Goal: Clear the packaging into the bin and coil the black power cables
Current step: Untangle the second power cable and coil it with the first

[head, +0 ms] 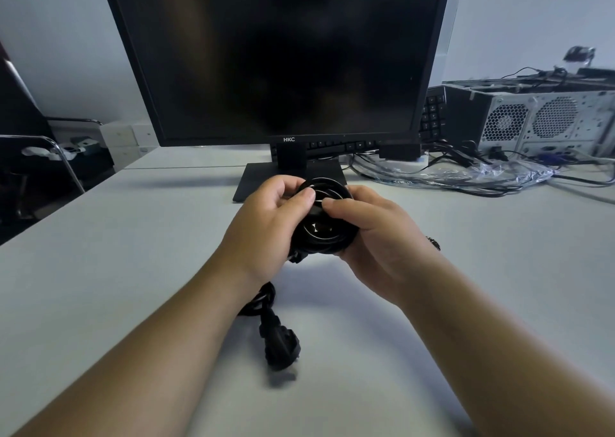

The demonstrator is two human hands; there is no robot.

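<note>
At the far left, a chair (pixel 50 144) with a metal armrest is seen beside the pale tabletop (pixel 133 253). Near the middle, the left hand (pixel 266 223) is curled round the left side of a coiled black power cable (pixel 324 227), with the thumb laid over the top of the loops. The coil is held just above the tabletop, in front of the base of a dark monitor (pixel 276 54) marked HKC. Below the left wrist, 1 black plug (pixel 281 347) is laid on the tabletop with a short knotted run of cord behind it; whether it belongs to the held coil or to a 2nd cable cannot be told, since the wrist hides the join. The right hand (pixel 376 237) is closed on the right side of the coil, its fingers wrapped under and its thumb pressed on the top. Further right, a keyboard (pixel 432 114) is propped behind the monitor. Clear plastic packaging (pixel 492 173) is spread on the tabletop among loose wires, and a computer case (pixel 545 120) is set behind it at the far right.
</note>
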